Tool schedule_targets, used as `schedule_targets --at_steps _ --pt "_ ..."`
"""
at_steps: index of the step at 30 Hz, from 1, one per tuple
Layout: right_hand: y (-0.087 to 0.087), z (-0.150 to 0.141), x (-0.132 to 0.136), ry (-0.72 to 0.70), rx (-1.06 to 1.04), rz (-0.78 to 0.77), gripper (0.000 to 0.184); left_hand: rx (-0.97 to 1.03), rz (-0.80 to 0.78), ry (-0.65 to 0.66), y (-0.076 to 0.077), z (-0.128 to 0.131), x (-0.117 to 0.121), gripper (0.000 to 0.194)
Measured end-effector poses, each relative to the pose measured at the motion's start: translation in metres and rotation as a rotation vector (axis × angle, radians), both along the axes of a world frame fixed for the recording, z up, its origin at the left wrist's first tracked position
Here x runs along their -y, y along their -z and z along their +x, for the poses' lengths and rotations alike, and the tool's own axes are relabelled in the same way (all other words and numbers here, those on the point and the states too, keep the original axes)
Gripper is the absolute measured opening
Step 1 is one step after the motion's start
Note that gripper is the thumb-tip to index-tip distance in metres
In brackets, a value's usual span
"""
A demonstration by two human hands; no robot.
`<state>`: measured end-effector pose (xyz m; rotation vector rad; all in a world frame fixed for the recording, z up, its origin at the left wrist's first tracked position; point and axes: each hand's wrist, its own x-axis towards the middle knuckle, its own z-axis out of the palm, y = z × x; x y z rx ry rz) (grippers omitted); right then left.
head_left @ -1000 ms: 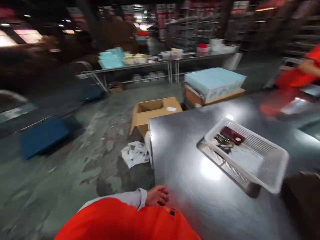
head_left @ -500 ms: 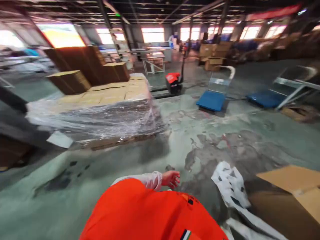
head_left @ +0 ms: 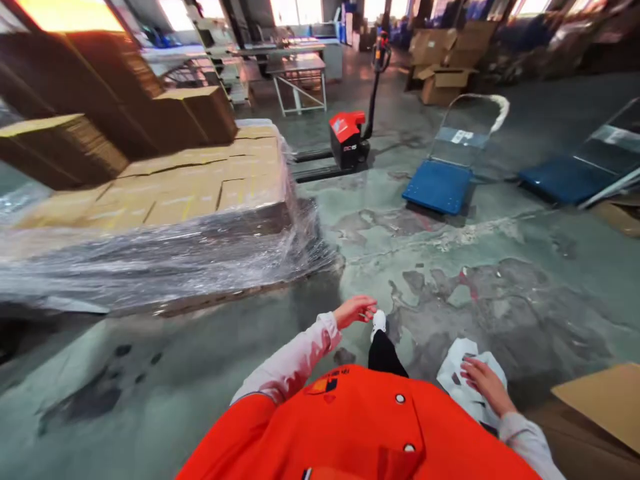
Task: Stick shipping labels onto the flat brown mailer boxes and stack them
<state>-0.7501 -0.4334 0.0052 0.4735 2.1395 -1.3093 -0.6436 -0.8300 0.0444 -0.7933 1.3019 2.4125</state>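
Observation:
My left hand (head_left: 354, 311) reaches forward over the floor with its fingers loosely bent and apart, holding nothing. Just beyond its fingertips shows a white shoe (head_left: 379, 323) on my own foot. My right hand (head_left: 485, 383) is out at the lower right, fingers stretched and bare. In the picture it overlaps a crumpled white sheet or bag (head_left: 461, 350) with dark patches; I cannot tell whether they touch, though the hand seems to be above it. To the right of that hand is an open cardboard box (head_left: 603, 403). An orange vest (head_left: 350, 420) covers my body.
On the left stands a pallet load of cartons (head_left: 200, 190) in clear stretch wrap (head_left: 210, 257). Behind it is a red and black pallet truck (head_left: 347, 140). Blue platform trolleys (head_left: 439, 185) stand at the right, with stacked boxes (head_left: 445, 63) further back. The floor (head_left: 365, 250) is worn and patchy.
The pallet load and trolleys appear nearer and the view has tipped downward. My right hand has come into view at the lower right. My left forearm now shows further forward, with a shoe beside it.

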Motion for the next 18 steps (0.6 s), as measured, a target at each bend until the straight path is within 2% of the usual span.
schedule_targets --at_steps 2,4,6,7,9,12,15,17,18 --pt "-0.004 -0.085 0.008 0.094 -0.061 -0.003 0.031 0.034 -0.077 0.013 0.008 -0.069 0.038 0.032" --pt "-0.014 -0.170 0.028 0.153 -0.155 0.032 0.027 0.077 -0.132 -0.035 0.011 -0.127 0.081 0.028" --pt "-0.029 -0.253 0.072 0.126 -0.226 0.092 0.021 0.125 -0.158 -0.135 0.009 -0.171 0.125 0.027" --pt "-0.036 -0.292 0.105 0.080 -0.247 0.114 0.020 0.151 -0.162 -0.191 0.006 -0.187 0.148 0.027" --pt "-0.050 -0.367 0.195 -0.078 -0.258 0.109 0.022 0.183 -0.150 -0.300 -0.002 -0.210 0.193 0.030" --pt "-0.059 -0.455 0.377 -0.455 -0.266 -0.017 0.034 0.233 -0.185 -0.494 -0.010 -0.231 0.264 0.037" --pt "-0.050 -0.508 0.568 -0.857 -0.361 -0.127 0.041 0.282 -0.293 -0.686 -0.011 -0.251 0.345 0.044" --pt "-0.035 -0.530 0.674 -1.113 -0.419 -0.212 0.042 0.257 -0.341 -0.764 -0.014 -0.274 0.405 0.050" --pt "-0.026 -0.541 0.715 -1.229 -0.410 -0.254 0.041 0.237 -0.356 -0.787 -0.016 -0.290 0.437 0.053"
